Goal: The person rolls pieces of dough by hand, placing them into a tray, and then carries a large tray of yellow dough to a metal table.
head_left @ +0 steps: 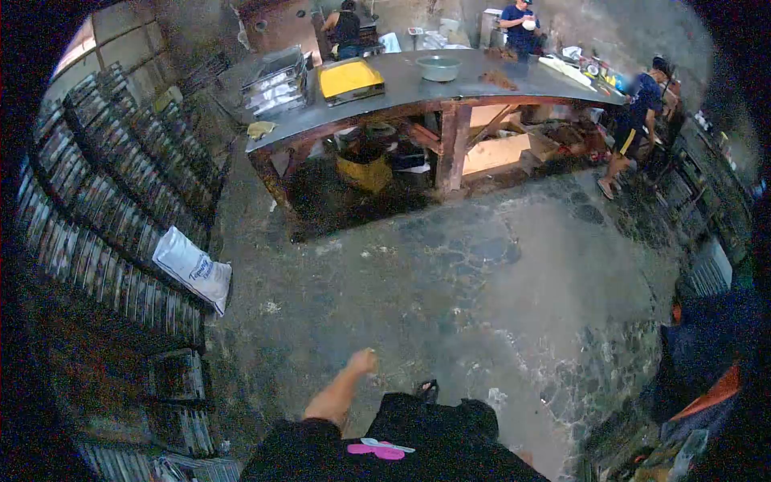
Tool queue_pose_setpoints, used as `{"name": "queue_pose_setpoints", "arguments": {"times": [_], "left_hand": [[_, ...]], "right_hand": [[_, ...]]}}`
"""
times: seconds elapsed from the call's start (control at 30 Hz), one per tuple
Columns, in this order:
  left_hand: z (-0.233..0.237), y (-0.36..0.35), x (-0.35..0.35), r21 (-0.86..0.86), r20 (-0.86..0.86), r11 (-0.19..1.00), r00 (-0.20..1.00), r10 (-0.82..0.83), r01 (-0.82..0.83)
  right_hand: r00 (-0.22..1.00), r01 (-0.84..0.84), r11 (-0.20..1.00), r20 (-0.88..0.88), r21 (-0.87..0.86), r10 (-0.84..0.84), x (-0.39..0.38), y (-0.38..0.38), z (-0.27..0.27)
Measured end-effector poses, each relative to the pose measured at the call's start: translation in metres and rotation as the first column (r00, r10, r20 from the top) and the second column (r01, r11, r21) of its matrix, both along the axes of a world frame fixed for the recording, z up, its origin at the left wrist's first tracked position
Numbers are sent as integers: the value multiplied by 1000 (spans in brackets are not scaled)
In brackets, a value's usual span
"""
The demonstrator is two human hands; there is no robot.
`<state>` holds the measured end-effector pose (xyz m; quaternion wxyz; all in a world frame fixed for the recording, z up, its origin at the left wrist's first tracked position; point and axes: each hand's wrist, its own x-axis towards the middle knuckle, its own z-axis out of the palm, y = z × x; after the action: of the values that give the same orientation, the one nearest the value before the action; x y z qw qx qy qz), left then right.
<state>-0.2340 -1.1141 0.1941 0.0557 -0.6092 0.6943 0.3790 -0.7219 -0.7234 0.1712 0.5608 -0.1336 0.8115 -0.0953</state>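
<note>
Only print in view: dark lettering, approx. 2 lines, on white sack [191,269] leaning on racks [104,209], too blurred to read. Pink mark on dark shirt [377,450]: no letters legible. Nothing else readable.

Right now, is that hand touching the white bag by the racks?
Apart. The head view shows the left hand over bare floor, with a wide strip of floor between it and the white bag.
</note>
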Motion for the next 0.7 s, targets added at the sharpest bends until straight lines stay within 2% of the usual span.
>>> {"name": "queue_pose_setpoints", "arguments": {"times": [0.03,0.07,0.13,0.17,0.23,0.27,0.33,0.4,0.47,0.5,0.53,0.6,0.63,0.67,0.7], "left_hand": [[-18,-54,-16,-31,-181,994,979,95,-102],[8,-98,-47,-175,-210,980,976,61,-99],[69,-170,-106,-219,-323,972,946,14,-90],[96,-190,-129,-257,-374,962,927,-12,-91],[103,-227,-160,-331,-499,942,857,-130,-50],[106,-242,-163,-335,-499,940,858,-121,-62],[107,-270,-169,-251,-413,961,884,-218,120],[59,-302,-149,-152,-322,983,936,-145,100],[9,-311,-102,-126,-309,991,951,-1,-40],[-6,-300,-79,-42,-272,970,937,218,-238],[-72,-278,-42,-69,-112,984,982,153,-161],[-142,-249,12,-76,216,997,976,-6,23],[-125,-226,43,-101,436,842,784,-441,530],[-118,-202,35,-110,139,952,944,300,-286],[-98,-193,20,-99,310,994,949,63,-34]], "right_hand": [[1000,2,1000,28,-16,-1,-2,-26,1],[999,6,999,53,-33,-4,-7,-55,0],[994,13,997,110,-81,-4,-17,-118,-3],[991,18,995,137,-99,-4,-26,-150,-9],[980,37,987,197,-159,-5,-45,-216,-23],[972,54,981,233,-186,-9,-58,-249,-32],[942,101,963,337,-250,-11,-91,-313,-57],[912,138,957,410,-256,-22,-132,-372,-83],[958,135,975,274,-178,-82,-151,-461,-66],[980,161,982,130,-96,-148,-158,-502,-55],[983,140,986,129,-94,-128,-161,-547,-36],[978,204,973,-30,-105,-208,-144,-654,27],[981,185,977,-30,-101,-189,-136,-705,38],[992,123,959,6,-255,-126,-128,-755,41],[998,67,911,32,-406,-59,-120,-805,43]]}}
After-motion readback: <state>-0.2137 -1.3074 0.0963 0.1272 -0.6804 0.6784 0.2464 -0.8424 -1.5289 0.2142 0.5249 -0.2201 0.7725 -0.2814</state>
